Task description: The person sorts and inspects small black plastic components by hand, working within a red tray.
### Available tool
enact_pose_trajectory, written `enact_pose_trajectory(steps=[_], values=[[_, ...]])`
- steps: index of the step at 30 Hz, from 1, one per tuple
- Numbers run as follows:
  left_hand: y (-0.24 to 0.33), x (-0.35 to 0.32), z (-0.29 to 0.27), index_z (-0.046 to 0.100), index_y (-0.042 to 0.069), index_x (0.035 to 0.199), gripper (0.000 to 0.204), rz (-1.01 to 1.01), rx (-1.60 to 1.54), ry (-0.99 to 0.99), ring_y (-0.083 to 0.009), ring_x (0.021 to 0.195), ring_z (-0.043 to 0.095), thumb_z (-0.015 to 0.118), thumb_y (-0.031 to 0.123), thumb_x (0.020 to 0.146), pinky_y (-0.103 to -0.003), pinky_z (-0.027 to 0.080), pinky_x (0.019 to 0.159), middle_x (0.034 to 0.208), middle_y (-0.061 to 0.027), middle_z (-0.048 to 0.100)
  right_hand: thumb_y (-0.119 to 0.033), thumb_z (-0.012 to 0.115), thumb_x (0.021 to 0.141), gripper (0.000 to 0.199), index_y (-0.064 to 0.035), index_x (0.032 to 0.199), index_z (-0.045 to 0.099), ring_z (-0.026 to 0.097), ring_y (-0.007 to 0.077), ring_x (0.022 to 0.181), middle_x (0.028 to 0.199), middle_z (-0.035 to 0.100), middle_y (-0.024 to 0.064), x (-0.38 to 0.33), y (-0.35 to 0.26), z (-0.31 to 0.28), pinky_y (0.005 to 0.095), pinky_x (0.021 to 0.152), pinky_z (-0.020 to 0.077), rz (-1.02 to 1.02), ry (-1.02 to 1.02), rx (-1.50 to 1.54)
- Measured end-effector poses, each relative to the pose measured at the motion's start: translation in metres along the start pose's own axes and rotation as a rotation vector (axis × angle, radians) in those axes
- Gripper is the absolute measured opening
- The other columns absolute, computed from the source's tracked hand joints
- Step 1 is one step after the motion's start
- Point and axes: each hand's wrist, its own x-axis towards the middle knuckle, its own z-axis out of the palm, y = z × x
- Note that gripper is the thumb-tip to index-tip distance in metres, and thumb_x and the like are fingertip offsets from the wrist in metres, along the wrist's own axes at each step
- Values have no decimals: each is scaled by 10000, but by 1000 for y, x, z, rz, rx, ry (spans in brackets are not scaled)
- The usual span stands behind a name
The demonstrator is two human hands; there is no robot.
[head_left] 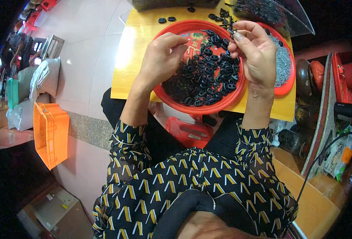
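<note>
A round red tray (158, 95) on the yellow table holds a heap of small black plastic pieces (219, 65), many of them oval with two holes. My right hand (257, 53) is raised over its far right rim, thumb and fingers pinching a small black plastic piece (231, 31). Over the left side of the tray is my left hand (162, 57), its fingers curled in and their tips drawn together; whatever they hold is hidden. To the right of my right hand, a smaller red dish (290, 77) contains many small silvery metal parts (282, 65), apparently screws.
Loose black pieces (167, 19) lie on the yellow table (124, 75) beyond the tray. A clear container (263, 14) of black parts stands at the far right. An orange crate (50, 135) is on the floor at left, and a red stool (188, 133) shows between my legs.
</note>
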Motion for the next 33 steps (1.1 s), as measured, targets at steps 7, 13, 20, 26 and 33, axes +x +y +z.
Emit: enact_pose_trajectory(steps=[7, 13, 20, 26, 33], values=[[-4, 41, 35, 640, 54, 839, 216, 473, 315, -361, -305, 769, 545, 555, 3, 646, -375, 439, 688, 795, -126, 568, -11, 501, 812, 171, 8, 974, 553, 541, 92, 610, 734, 568, 61, 4, 3, -9, 183, 505, 433, 20, -35, 127], [-8, 43, 44, 619, 34, 764, 155, 407, 443, -447, -310, 765, 530, 585, 30, 613, -395, 431, 673, 759, -138, 556, -23, 539, 786, 152, 32, 926, 562, 568, 96, 599, 724, 587, 64, 2, 3, -3, 187, 507, 468, 93, -115, 252], [17, 24, 22, 580, -10, 831, 143, -94, -100, -258, -180, 704, 563, 594, 9, 690, -279, 452, 632, 726, -106, 569, -92, 572, 798, 168, 29, 913, 563, 565, 97, 558, 711, 587, 65, 2, 7, -5, 198, 501, 483, 132, -65, 199], [17, 1, 10, 575, -8, 919, 153, -250, -631, -117, -63, 688, 534, 568, -6, 766, -190, 437, 603, 772, -22, 590, -130, 576, 805, 155, 7, 876, 590, 548, 77, 539, 679, 583, 45, 2, 13, 9, 192, 492, 472, 92, -36, 138], [7, -7, -1, 590, -2, 986, 235, -396, -810, -190, -74, 706, 545, 598, 19, 752, -190, 453, 633, 832, -43, 600, -125, 576, 805, 136, 6, 836, 597, 536, 67, 546, 657, 570, 21, 2, 20, 12, 174, 488, 446, 124, -90, 84]])
